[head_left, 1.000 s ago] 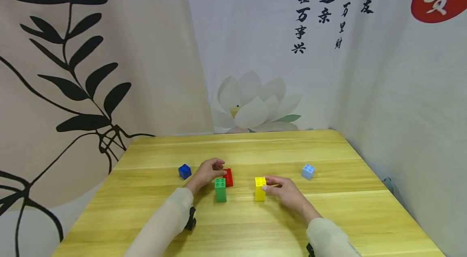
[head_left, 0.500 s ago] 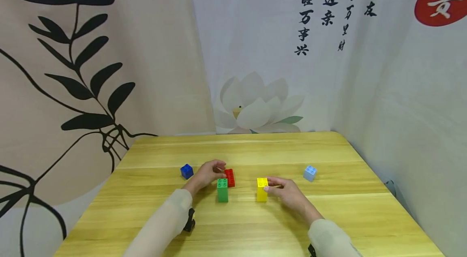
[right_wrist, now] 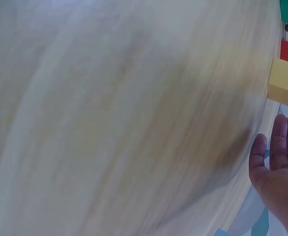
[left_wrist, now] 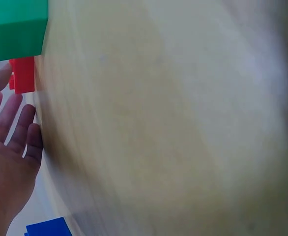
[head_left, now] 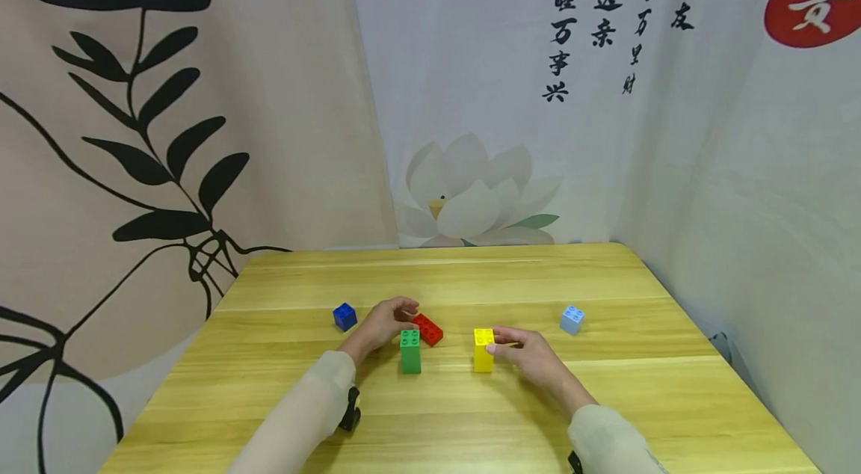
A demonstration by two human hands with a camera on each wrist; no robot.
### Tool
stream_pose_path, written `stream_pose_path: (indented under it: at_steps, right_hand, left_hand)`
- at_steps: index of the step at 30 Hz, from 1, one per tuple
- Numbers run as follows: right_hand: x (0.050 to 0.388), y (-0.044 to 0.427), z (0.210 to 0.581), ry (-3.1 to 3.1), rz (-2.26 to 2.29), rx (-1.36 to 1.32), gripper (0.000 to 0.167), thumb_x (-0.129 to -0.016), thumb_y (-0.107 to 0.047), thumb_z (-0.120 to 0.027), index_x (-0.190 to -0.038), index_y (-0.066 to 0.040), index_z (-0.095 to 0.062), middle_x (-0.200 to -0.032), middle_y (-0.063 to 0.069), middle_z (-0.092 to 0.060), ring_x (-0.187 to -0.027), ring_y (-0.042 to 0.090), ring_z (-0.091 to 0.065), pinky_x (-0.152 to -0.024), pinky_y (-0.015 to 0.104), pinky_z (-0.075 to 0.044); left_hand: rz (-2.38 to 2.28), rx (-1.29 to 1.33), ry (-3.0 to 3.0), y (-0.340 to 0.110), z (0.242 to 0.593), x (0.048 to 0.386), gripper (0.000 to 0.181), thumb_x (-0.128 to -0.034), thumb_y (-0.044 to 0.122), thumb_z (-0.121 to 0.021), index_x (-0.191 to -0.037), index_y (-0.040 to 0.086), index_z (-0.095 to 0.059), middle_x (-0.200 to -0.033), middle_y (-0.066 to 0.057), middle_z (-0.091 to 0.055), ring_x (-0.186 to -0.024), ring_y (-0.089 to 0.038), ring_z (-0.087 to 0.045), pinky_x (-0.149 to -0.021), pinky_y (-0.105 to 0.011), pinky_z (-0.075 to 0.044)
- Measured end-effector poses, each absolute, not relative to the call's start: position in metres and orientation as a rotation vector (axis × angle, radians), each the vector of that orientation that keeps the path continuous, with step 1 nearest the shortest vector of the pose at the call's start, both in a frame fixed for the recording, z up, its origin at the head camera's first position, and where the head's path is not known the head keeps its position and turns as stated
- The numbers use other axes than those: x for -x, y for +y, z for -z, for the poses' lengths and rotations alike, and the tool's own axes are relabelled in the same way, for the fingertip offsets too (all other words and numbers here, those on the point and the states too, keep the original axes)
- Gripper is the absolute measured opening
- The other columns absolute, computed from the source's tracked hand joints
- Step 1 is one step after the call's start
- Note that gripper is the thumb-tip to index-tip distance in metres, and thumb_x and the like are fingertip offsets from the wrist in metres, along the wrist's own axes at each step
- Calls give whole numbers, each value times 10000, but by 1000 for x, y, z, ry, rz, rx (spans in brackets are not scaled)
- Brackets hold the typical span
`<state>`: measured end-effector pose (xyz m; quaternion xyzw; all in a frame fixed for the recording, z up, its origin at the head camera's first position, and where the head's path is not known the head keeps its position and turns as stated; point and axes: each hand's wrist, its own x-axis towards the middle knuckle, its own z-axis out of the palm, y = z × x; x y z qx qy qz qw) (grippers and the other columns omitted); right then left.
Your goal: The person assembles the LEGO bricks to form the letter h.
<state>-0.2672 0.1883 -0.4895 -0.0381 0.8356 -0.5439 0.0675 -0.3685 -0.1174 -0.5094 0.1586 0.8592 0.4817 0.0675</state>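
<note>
A red brick (head_left: 427,330) lies slantwise on the table just behind an upright green brick (head_left: 410,351). At its far left end, my left hand (head_left: 386,322) holds it between thumb and fingers; the exact contact is partly hidden. In the left wrist view the other fingers (left_wrist: 20,129) are spread loosely below the red brick (left_wrist: 24,76). To the right stands a tall yellow brick (head_left: 483,351), pinched at its right side by my right hand (head_left: 528,356). In the right wrist view the thumb is out of frame, and a few fingers extend near the yellow brick (right_wrist: 285,83).
On the wooden table (head_left: 471,422), a dark blue brick (head_left: 344,317) sits left of my left hand. A light blue brick (head_left: 572,320) stands farther right, beyond my right hand. A printed curtain (head_left: 471,85) hangs behind the table.
The red brick has turned from pointing nearly straight toward me to a diagonal, its near end swinging right. My right hand and the yellow brick stay put. The head view has shifted slightly.
</note>
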Motion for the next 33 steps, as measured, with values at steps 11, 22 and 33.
stream_pose_path:
  at_steps: [11,22,33]
  right_hand:
    - [267,187,488,2516,1654,107,485,-902,-336,-738,-1323,-116,-643,-1194,47,-652,-1000,200,-579,-861,397,-497]
    - [267,187,488,2509,1660,106,494,-898,-345,-741,-1325,-118,-639,-1186,45,-651,-1004,199,-581,-868,407,-499]
    - [268,186,489,2525,1647,106,494,-903,-338,-736,-1328,-106,-637,-1195,52,-655,-1022,204,-589,-872,395,-505]
  left_hand:
    - [-1464,-509,2521,-117,510,369,417,-909,-101,-635,-1315,-19,-584,-1181,-118,-664,-1104,-301,-605,-938,-406,-508]
    - [-1336,-523,2548,-118,507,367,425,-902,-153,-577,-1303,-17,-611,-1152,-106,-664,-1089,-286,-604,-963,-438,-486]
    - [-1195,-518,2637,-118,505,367,368,-880,-159,-585,-1184,27,-679,-1106,-60,-654,-1058,-246,-598,-965,-439,-475]
